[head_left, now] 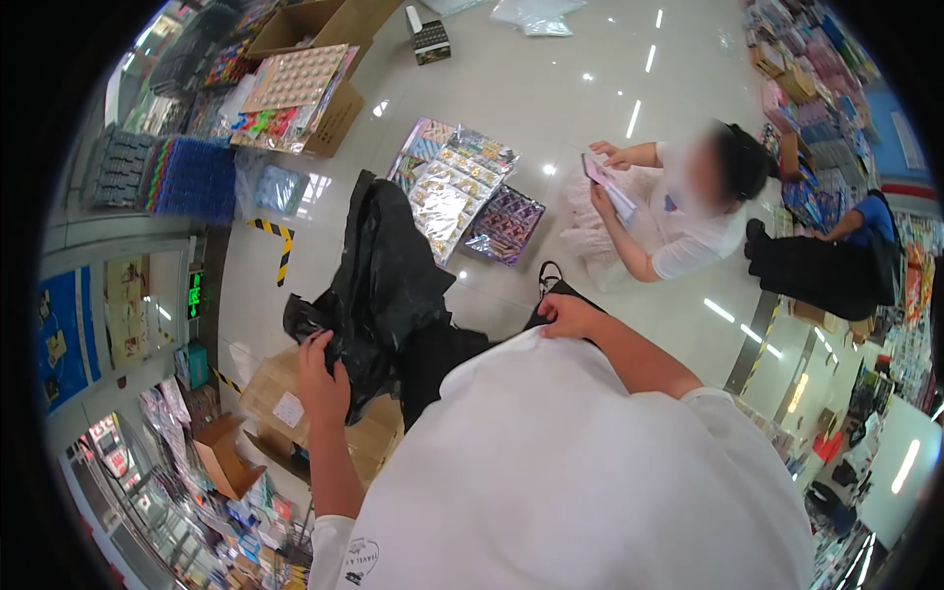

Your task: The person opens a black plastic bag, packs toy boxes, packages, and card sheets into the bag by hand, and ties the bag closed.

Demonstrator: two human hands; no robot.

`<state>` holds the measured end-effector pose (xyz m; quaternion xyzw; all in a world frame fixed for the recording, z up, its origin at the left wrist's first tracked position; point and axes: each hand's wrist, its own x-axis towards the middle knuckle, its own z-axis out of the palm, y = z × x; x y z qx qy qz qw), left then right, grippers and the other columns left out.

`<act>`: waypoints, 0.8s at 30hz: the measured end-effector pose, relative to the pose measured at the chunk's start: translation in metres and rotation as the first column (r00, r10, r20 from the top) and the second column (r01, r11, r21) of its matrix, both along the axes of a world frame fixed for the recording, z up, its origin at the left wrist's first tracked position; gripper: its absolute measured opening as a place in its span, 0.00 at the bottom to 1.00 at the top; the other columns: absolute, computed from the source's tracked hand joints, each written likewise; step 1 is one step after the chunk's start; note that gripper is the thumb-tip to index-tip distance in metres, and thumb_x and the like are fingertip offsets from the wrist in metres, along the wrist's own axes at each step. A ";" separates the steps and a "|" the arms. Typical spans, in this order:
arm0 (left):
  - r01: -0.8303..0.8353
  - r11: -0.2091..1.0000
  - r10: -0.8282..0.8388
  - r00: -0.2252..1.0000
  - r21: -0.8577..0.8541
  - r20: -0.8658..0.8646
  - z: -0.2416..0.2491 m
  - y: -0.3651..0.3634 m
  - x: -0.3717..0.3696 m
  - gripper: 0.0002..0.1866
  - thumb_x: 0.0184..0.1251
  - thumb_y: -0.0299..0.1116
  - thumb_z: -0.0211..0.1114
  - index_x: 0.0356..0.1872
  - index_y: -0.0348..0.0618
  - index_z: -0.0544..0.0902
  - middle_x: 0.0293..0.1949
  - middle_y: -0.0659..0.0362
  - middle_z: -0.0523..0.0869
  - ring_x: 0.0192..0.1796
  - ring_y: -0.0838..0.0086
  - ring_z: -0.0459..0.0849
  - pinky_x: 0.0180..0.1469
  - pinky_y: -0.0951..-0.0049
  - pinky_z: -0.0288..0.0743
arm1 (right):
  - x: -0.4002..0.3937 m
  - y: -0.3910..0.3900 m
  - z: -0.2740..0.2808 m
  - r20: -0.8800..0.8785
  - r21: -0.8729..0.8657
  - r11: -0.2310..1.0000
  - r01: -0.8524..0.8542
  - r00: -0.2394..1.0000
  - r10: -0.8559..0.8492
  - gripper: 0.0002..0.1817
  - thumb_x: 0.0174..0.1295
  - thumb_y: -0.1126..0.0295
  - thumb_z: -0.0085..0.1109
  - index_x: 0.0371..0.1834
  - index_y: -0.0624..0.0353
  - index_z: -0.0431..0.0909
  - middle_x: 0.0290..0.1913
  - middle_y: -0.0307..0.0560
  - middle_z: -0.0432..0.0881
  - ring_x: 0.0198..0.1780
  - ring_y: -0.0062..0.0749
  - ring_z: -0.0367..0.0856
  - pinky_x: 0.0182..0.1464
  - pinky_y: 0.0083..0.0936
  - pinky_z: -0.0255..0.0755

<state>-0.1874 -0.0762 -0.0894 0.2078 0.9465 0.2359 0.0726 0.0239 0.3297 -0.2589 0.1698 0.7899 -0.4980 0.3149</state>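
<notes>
A large crumpled black plastic bag (pixel 379 285) stands up from the floor side on the left, its top bunched and glossy. My left hand (pixel 323 376) grips its near left edge, fingers curled over the plastic. On the other side, my right hand (pixel 572 319) is closed at the front hem of my white shirt (pixel 590 423), beside my knee, and the cloth is drawn up to the fingers. Below the bag lies a cardboard box (pixel 280 393) with a white label, partly hidden by my left arm.
Plastic-wrapped packs (pixel 452 202) lie on the tiled floor ahead. A person (pixel 693 221) crouches at right, holding a phone (pixel 605 182). Another person (pixel 836 256) bends by the shelves. Stacked goods and an open carton (pixel 339 118) stand at upper left. A small black box (pixel 430 44) sits farther off.
</notes>
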 end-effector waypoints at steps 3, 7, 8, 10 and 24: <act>0.030 0.996 -0.026 0.999 -0.085 0.046 -0.054 0.001 0.017 0.25 0.59 0.18 0.60 0.60 0.45 0.77 0.62 0.47 0.77 0.62 0.48 0.78 0.63 0.60 0.74 | -0.020 0.007 -0.063 0.053 -0.012 1.000 0.015 0.999 -0.014 0.28 0.51 0.57 0.77 0.50 0.62 0.81 0.46 0.50 0.84 0.48 0.35 0.83 0.53 0.31 0.77; 0.006 0.961 0.062 0.969 -0.278 0.237 -0.142 0.000 0.058 0.23 0.59 0.22 0.59 0.57 0.49 0.79 0.61 0.49 0.77 0.56 0.48 0.82 0.53 0.55 0.78 | -0.032 0.018 -0.148 0.182 0.416 0.902 -0.118 0.982 0.044 0.23 0.56 0.51 0.70 0.48 0.54 0.83 0.48 0.48 0.87 0.52 0.45 0.85 0.54 0.41 0.78; 0.062 0.944 0.028 0.963 -0.323 0.268 -0.170 -0.004 0.071 0.22 0.59 0.24 0.59 0.56 0.50 0.79 0.59 0.49 0.78 0.53 0.48 0.83 0.50 0.53 0.79 | -0.032 0.022 -0.168 0.194 0.516 0.833 -0.197 0.975 0.110 0.20 0.56 0.52 0.67 0.47 0.51 0.83 0.47 0.47 0.87 0.53 0.48 0.84 0.53 0.46 0.77; 0.089 0.941 0.015 0.954 -0.327 0.301 -0.213 -0.013 0.080 0.21 0.58 0.25 0.60 0.55 0.50 0.79 0.57 0.49 0.78 0.50 0.47 0.84 0.48 0.53 0.80 | -0.040 0.028 -0.218 0.191 0.519 0.821 -0.236 0.969 0.158 0.20 0.56 0.54 0.67 0.47 0.51 0.83 0.46 0.47 0.87 0.52 0.48 0.85 0.53 0.46 0.78; 0.460 0.888 -0.445 0.861 -0.001 0.245 -0.390 -0.077 0.013 0.21 0.50 0.48 0.61 0.38 0.42 0.78 0.42 0.41 0.77 0.34 0.42 0.79 0.34 0.54 0.75 | -0.097 -0.007 -0.282 -0.311 0.038 0.922 -0.386 0.872 0.378 0.19 0.64 0.63 0.61 0.54 0.59 0.76 0.48 0.53 0.83 0.53 0.52 0.80 0.54 0.46 0.75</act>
